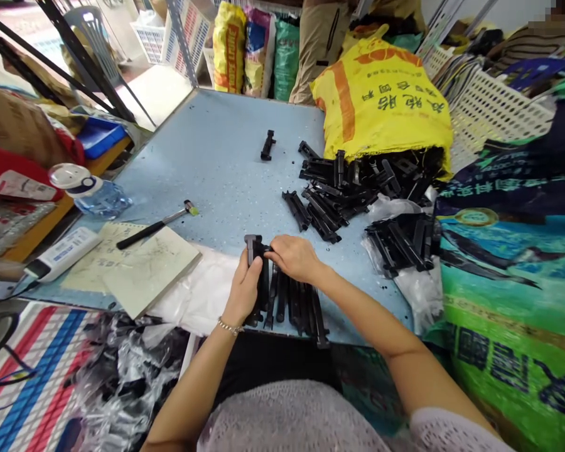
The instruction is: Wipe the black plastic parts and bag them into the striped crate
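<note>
Blue tabletop (207, 150); yellow sack (386, 94) holds black parts (405, 168).

The pale blue, speckled, flat surface (207, 150) extends beneath the left hand (247, 285) and right hand (295, 257). On the near side of the hands lies a row of long black plastic parts (294, 301). Beyond the right hand, a loose heap of similar parts (327, 204) meets the mouth of a yellow woven sack (381, 94). One lone black part (267, 145) lies ahead, well apart. Left of the left hand are a thin white sheet (207, 276), cream paper pads (153, 270), a white oblong device (66, 254) and a clear bottle (101, 199).
</note>
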Available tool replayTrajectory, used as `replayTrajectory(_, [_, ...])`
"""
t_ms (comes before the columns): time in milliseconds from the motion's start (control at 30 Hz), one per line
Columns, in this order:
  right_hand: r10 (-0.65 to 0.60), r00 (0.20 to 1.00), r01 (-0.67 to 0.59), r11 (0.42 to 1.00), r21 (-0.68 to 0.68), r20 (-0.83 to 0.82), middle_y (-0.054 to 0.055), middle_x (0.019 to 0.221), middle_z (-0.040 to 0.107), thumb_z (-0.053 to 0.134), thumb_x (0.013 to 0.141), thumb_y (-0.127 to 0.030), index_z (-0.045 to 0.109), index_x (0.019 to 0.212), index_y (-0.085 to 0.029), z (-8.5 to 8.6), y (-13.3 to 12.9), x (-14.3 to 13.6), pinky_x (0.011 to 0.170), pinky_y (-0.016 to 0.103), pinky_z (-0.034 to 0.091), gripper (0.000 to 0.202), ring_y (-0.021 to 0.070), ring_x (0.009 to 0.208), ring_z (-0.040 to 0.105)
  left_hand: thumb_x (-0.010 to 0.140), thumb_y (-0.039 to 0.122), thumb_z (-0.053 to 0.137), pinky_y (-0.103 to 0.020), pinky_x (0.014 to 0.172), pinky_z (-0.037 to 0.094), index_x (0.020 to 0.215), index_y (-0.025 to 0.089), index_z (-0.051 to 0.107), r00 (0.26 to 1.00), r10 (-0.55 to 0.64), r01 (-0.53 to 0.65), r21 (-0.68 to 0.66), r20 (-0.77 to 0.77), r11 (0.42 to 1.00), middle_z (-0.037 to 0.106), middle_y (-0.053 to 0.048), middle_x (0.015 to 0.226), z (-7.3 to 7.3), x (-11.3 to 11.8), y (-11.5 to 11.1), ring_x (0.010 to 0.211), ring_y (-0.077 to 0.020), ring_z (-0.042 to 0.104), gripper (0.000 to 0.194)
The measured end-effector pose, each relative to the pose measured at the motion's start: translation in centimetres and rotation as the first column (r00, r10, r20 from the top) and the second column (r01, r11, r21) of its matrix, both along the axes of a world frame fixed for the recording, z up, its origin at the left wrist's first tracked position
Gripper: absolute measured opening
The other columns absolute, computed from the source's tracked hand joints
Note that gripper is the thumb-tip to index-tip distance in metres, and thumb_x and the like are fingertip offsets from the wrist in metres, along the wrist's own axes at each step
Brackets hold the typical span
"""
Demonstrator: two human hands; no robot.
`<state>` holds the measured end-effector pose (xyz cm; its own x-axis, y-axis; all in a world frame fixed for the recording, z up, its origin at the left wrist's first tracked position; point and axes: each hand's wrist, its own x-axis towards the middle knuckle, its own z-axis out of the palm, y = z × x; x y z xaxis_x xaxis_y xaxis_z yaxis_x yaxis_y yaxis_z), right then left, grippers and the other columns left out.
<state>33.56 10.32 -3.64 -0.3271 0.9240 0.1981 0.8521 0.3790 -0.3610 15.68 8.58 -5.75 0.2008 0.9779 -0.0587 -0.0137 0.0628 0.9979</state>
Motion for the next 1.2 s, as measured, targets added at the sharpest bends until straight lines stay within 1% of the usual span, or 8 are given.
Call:
replayTrajectory(100, [-0.050, 0.995, 0.033, 0.983, -0.179, -0.087, 0.002, 0.077, 0.065, 0.025, 0.109, -0.044, 0.057, 0.085, -0.021, -0.5, -1.8, -1.1, 0.064, 0.028, 0.034, 0.047, 0.0153, 0.068, 0.056, 0.094, 0.054, 0.056, -0.033, 0.097, 0.049, 0.125, 0.020, 0.060, 0.997, 0.043, -0.039, 0.074, -0.066, 0.997, 0.066, -0.008, 0.119, 0.1, 0.0, 0.5, 0.115, -0.0239, 0.060, 0.046])
replayTrajectory(333, [0.094, 0.995, -0.086, 0.973, -0.214, 0.025, 0.005, 0.079, 0.068, 0.032, 0.108, -0.043, 0.061, 0.085, -0.019, -2.0, -7.1, -3.0, 0.063, 0.030, 0.034, 0.044, 0.0181, 0.070, 0.060, 0.098, 0.060, 0.043, -0.034, 0.074, 0.053, 0.135, 0.022, 0.053, 0.961, 0.072, -0.066, 0.032, -0.266, 0.997, 0.070, -0.008, 0.099, -1.9, -1.0, 2.0, 0.081, -0.0242, 0.069, 0.054])
replayTrajectory(500, [-0.320, 0.930, 0.347, 0.926, -0.148, 0.183, 0.012, 0.104, 0.068, 0.035, 0.107, -0.035, 0.062, 0.106, -0.018, -2.4, 0.2, 1.5, 0.071, 0.032, 0.041, 0.032, 0.0236, 0.092, 0.062, 0.101, 0.051, 0.030, -0.043, 0.076, 0.052, 0.150, 0.014, 0.043, 0.619, -0.035, 0.106, 0.040, -0.784, 0.994, 0.074, -0.018, 0.095, -4.8, -1.0, 0.3, 0.083, -0.0339, 0.073, 0.063])
replayTrajectory(600, [-0.579, 0.765, 0.618, 0.784, -0.068, 0.282, 0.026, 0.129, 0.057, 0.045, 0.102, -0.026, 0.055, 0.126, -0.007, -3.1, 5.5, 3.9, 0.084, 0.040, 0.046, 0.033, 0.0344, 0.115, 0.054, 0.103, 0.049, 0.025, -0.043, 0.073, 0.053, 0.153, 0.010, 0.039, 0.411, -0.090, 0.233, 0.009, -0.907, 0.972, 0.074, -0.019, 0.084, -5.5, 0.3, -1.7, 0.077, -0.0333, 0.074, 0.065])
replayTrajectory(700, [-0.639, 0.730, 0.679, 0.718, -0.152, 0.242, 0.030, 0.140, 0.047, 0.053, 0.096, -0.020, 0.049, 0.136, -0.005, -4.0, 8.4, 5.2, 0.089, 0.043, 0.047, 0.043, 0.0368, 0.120, 0.054, 0.103, 0.051, 0.028, -0.043, 0.069, 0.053, 0.149, 0.008, 0.045, 0.305, -0.082, 0.291, 0.011, -0.949, 0.957, 0.074, -0.018, 0.078, -5.1, 1.1, -2.6, 0.074, -0.0338, 0.074, 0.065])
replayTrajectory(833, [-0.620, 0.769, 0.638, 0.724, -0.262, 0.156, 0.019, 0.127, 0.062, 0.058, 0.093, -0.023, 0.058, 0.126, -0.011, -4.6, 8.4, 7.0, 0.087, 0.033, 0.048, 0.035, 0.0265, 0.105, 0.066, 0.103, 0.046, 0.035, -0.042, 0.081, 0.055, 0.137, 0.010, 0.057, 0.523, 0.029, 0.276, 0.201, -0.852, 0.940, 0.072, -0.021, 0.112, -4.0, 0.6, -0.9, 0.097, -0.0314, 0.072, 0.055])
replayTrajectory(967, [-0.597, 0.799, 0.579, 0.729, -0.364, 0.073, 0.013, 0.114, 0.071, 0.054, 0.097, -0.040, 0.062, 0.120, -0.014, -5.4, 6.5, 7.3, 0.087, 0.029, 0.048, 0.036, 0.0233, 0.103, 0.069, 0.101, 0.034, 0.044, -0.040, 0.096, 0.053, 0.127, 0.009, 0.064, 0.801, -0.004, 0.225, 0.295, -0.598, 0.929, 0.070, -0.015, 0.108, -3.9, 0.9, 2.8, 0.101, -0.0241, 0.067, 0.041])
replayTrajectory(1200, [-0.620, 0.784, 0.526, 0.695, -0.490, -0.039, 0.024, 0.126, 0.066, 0.050, 0.098, -0.050, 0.054, 0.127, -0.008, -5.6, 8.6, 3.5, 0.096, 0.041, 0.047, 0.051, 0.0337, 0.118, 0.064, 0.094, 0.024, 0.056, -0.043, 0.103, 0.048, 0.136, 0.006, 0.054, 0.922, -0.014, 0.046, 0.073, -0.387, 0.996, 0.068, -0.018, 0.115, -4.9, 5.4, 10.3, 0.109, -0.0253, 0.066, 0.046])
